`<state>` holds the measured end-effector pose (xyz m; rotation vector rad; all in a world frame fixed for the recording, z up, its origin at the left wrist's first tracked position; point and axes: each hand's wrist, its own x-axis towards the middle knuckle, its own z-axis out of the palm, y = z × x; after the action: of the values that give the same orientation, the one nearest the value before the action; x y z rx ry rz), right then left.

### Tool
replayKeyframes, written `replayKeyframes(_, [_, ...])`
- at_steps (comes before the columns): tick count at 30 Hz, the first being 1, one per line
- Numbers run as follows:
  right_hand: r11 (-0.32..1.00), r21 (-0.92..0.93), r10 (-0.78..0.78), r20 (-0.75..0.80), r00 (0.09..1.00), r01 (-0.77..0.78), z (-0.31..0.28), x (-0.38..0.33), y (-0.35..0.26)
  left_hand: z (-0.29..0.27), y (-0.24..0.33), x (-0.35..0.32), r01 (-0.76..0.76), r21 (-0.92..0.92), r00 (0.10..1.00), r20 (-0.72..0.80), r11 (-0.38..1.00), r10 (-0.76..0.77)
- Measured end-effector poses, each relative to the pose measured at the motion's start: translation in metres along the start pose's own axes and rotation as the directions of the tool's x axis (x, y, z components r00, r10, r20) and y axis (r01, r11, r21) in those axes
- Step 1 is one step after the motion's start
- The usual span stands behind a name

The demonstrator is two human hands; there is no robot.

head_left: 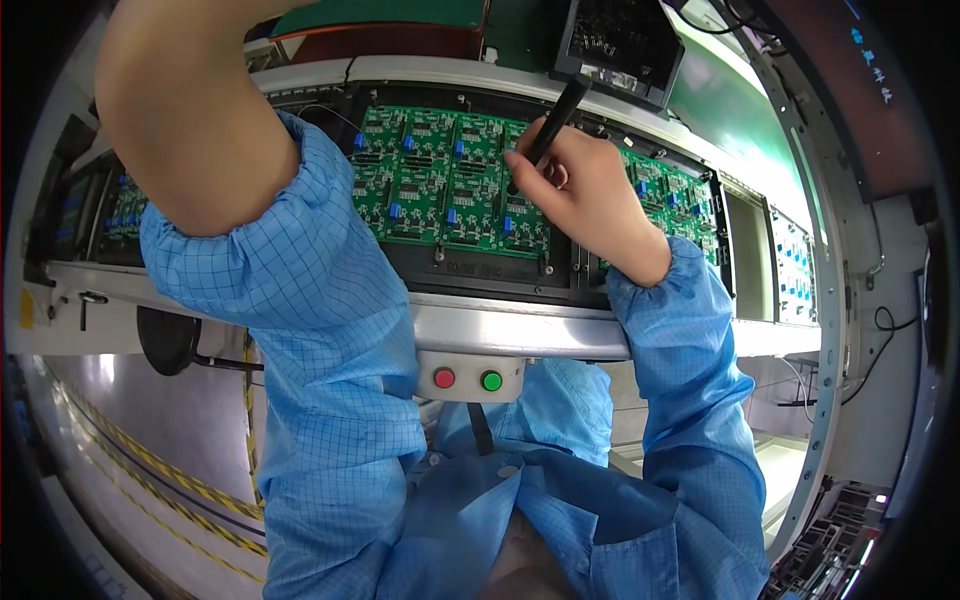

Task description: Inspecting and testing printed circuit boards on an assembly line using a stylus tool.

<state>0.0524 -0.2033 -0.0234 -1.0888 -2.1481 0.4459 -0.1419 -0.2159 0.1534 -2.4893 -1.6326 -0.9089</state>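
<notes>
Raised close to the lens, the left forearm [190,110] hides its hand — grip cannot be told. A black pen-shaped tool [556,118] is pinched in the right hand [580,190], tip on the green panel of circuit boards [440,185] about mid-row; the boards to the right seem left to be worked.

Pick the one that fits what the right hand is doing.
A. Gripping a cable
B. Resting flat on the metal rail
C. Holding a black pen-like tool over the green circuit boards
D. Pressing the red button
C: the right hand grips a black tool with its tip down at the green boards; the red button sits untouched on the box below the rail.
</notes>
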Motion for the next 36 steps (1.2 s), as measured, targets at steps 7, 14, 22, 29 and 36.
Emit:
replayKeyframes(7, [0.999, -0.035, -0.021, 0.07, 0.997, 0.024, 0.006, -0.009, 0.005, 0.005, 0.013, 0.007, 0.228, 0.021, 0.97, 0.077, 0.973, -0.229])
replayKeyframes(14, [0.976, 0.009, -0.214, 0.182, 0.96, 0.216, 0.024, -0.008, -0.013, 0.01, 0.0, 0.0, 0.084, 0.011, 0.996, 0.033, 0.996, -0.084])
replayKeyframes(22, [0.997, 0.031, -0.071, -0.132, 0.989, 0.076, -0.012, 0.023, -0.015, -0.01, -0.01, -0.001, -0.028, 0.061, 1.0, -0.013, 0.998, 0.028])
replayKeyframes(29, [0.99, -0.119, 0.059, -0.16, 0.985, -0.079, -0.029, 0.063, 0.026, -0.036, 0.002, 0.008, 0.034, 0.007, 0.996, -0.083, 0.999, -0.033])
replayKeyframes(36, [0.967, -0.234, 0.091, -0.068, 0.993, -0.105, -0.022, 0.055, 0.034, -0.031, 0.023, 0.026, 0.319, 0.02, 0.948, -0.016, 0.948, -0.319])
